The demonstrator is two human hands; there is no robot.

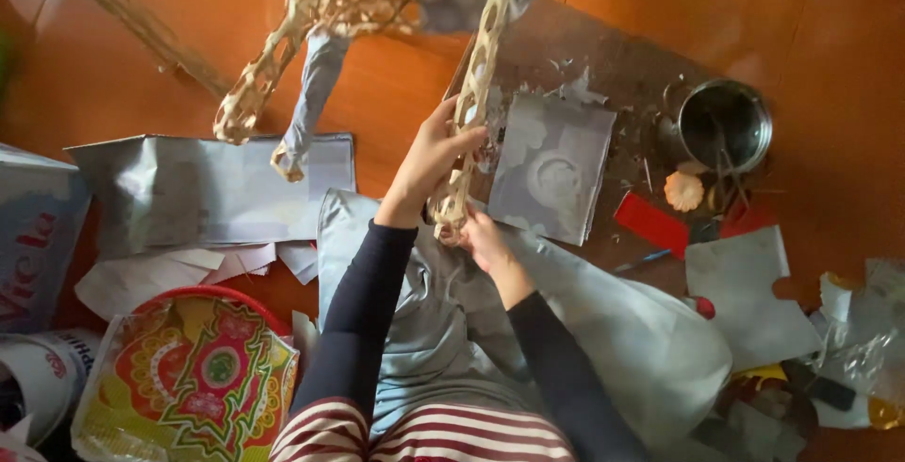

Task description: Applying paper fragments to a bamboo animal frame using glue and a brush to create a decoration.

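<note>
A pale, wire-and-paper animal frame stands over the orange floor; one of its legs [476, 85] reaches down toward me. My left hand [429, 160] wraps around that leg at mid-height. Just below, my right hand [485, 240] pinches the leg's lower end [451, 207]. Two other legs [250, 94] hang to the left, one wrapped in grey paper [316, 85]. Both my sleeves are dark blue. A grey sheet [650, 339] lies over my lap under the hands.
A metal pot [724, 124] stands at the right on a dark board [613, 57]. Grey paper squares [551, 165], a folded grey sheet [212, 189], a red strip [652, 224] and a colourful patterned bag [193, 382] lie around. Scraps and wrappers clutter the lower right.
</note>
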